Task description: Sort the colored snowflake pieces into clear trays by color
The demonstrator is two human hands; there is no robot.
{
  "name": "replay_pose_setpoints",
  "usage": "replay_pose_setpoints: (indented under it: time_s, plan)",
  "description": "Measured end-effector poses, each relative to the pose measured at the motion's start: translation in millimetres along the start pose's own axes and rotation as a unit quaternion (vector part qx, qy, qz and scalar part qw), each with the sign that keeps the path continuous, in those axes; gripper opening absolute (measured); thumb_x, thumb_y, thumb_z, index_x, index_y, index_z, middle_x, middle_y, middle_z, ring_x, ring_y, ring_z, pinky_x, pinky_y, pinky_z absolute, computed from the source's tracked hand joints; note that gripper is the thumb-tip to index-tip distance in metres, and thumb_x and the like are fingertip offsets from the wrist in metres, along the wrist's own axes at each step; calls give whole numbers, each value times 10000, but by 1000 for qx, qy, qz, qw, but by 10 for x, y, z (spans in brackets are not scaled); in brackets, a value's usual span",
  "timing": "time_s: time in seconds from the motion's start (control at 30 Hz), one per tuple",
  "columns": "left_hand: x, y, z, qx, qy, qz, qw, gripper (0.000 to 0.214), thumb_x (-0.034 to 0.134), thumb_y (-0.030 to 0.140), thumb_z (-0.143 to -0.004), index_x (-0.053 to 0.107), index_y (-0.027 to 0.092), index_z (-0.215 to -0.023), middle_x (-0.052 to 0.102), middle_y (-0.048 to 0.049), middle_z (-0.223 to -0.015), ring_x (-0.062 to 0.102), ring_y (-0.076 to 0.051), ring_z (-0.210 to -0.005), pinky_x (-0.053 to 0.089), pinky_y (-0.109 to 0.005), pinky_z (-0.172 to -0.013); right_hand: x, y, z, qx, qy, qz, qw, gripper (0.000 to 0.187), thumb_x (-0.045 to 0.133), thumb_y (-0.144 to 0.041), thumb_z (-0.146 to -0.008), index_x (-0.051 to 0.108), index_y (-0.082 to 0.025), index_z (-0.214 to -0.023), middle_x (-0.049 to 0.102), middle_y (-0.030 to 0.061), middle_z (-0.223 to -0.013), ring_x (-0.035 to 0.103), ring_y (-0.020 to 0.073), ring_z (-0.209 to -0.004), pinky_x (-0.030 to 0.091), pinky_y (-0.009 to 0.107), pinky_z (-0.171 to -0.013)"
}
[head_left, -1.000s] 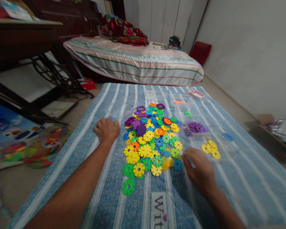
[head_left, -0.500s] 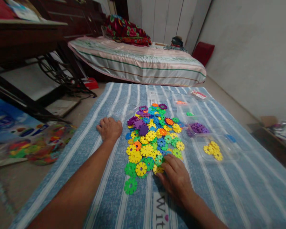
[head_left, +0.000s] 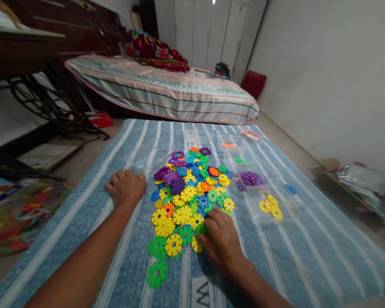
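Observation:
A heap of flat plastic snowflake discs (head_left: 188, 196) in yellow, green, blue, purple and orange lies on a blue striped mat (head_left: 308, 256). My left hand (head_left: 125, 187) rests curled on the mat at the heap's left edge, fingers closed, nothing visible in it. My right hand (head_left: 220, 239) lies palm down on the heap's near right edge, fingertips on yellow and green discs; whether they pinch one is hidden. A clear tray (head_left: 287, 211) to the right holds a few yellow discs (head_left: 270, 206). Another clear tray holds purple discs (head_left: 248, 179).
More clear trays with single green, orange and blue discs sit at the mat's far right. A bed (head_left: 160, 92) stands beyond the mat. A bag of coloured pieces (head_left: 16, 214) lies on the floor at left, beside a dark sewing table (head_left: 25, 55).
My right hand moved left from beside the yellow-disc tray onto the heap's near right edge. The left hand stayed put. The view shifted, so everything sits further left and lower.

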State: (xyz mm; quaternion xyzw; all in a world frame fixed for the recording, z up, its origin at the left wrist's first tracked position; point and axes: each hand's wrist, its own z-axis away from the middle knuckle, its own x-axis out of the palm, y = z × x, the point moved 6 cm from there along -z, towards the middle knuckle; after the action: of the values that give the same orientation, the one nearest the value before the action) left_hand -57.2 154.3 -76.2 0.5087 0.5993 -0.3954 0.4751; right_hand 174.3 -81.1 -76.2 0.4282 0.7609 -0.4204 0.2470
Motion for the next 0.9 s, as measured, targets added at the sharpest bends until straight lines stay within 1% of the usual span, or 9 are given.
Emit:
replay_pose_setpoints:
  time_s: [0.07,0.13,0.23,0.33,0.43,0.5,0.57,0.67,0.9]
  plan:
    - [2,-5,-5,0,1,0,1000,528,341,398,-881,590,18,-1152,567,-249,-1207,463,-357,-1185,381,-475,-911,-31,9,-38,-12,-24,-44,999,55,580,-189,-819,604,-206,-866,656,76,-948,602,233,-978,504,397,-863]
    - [1,-8,-7,0,1,1,1000,526,333,400,-883,592,28,-1150,569,-250,-1203,466,-356,-1182,381,-476,-908,-82,43,-116,-19,-47,-77,996,60,575,-163,-824,597,-217,-810,652,39,-851,616,188,-856,507,326,-780]
    - [-2,-12,-6,-2,1,1,1000,515,335,403,-883,593,46,-1150,569,-247,-1210,472,-355,-1176,380,-474,-909,-287,180,-376,-27,-26,-61,997,71,583,-162,-842,610,-218,-808,663,32,-836,621,173,-818,496,298,-753]
    - [-1,-14,-3,-2,2,2,1000,514,337,401,-884,594,43,-1149,568,-248,-1210,472,-360,-1177,379,-477,-909,-629,416,-788,-43,55,22,997,119,556,-169,-880,611,-211,-782,666,50,-823,619,187,-824,485,322,-786]
    - [-9,-13,3,0,8,2,1000,512,337,398,-887,596,38,-1142,573,-246,-1197,473,-359,-1175,382,-478,-907,-1023,705,-1125,-14,203,136,970,104,554,-224,-902,642,-206,-849,676,84,-882,609,229,-915,463,380,-860]
    - [-19,-16,7,-3,13,2,1000,508,347,394,-882,597,36,-1142,575,-240,-1191,475,-352,-1174,381,-474,-910,-1139,838,-1215,2,246,168,955,125,553,-271,-908,654,-197,-917,678,98,-906,601,249,-938,458,402,-864]
    - [-19,-17,8,-2,12,4,1000,508,349,390,-879,599,33,-1140,574,-240,-1189,474,-348,-1174,381,-473,-910,-1113,887,-1188,2,241,165,956,147,541,-284,-914,656,-193,-908,679,93,-875,605,241,-895,468,388,-831]
    - [-4,-18,10,0,5,7,1000,511,350,390,-877,604,29,-1133,577,-245,-1187,469,-354,-1171,382,-483,-906,-899,800,-974,-19,190,122,974,173,518,-240,-922,648,-202,-813,677,67,-798,620,204,-805,488,347,-784]
    - [3,9,43,-8,6,40,999,498,382,362,-878,587,20,-1176,563,-266,-1235,455,-375,-1199,357,-500,-944,-356,227,-310,-97,52,-8,994,135,523,-182,-918,652,-211,-888,699,64,-887,645,199,-943,532,374,-873]
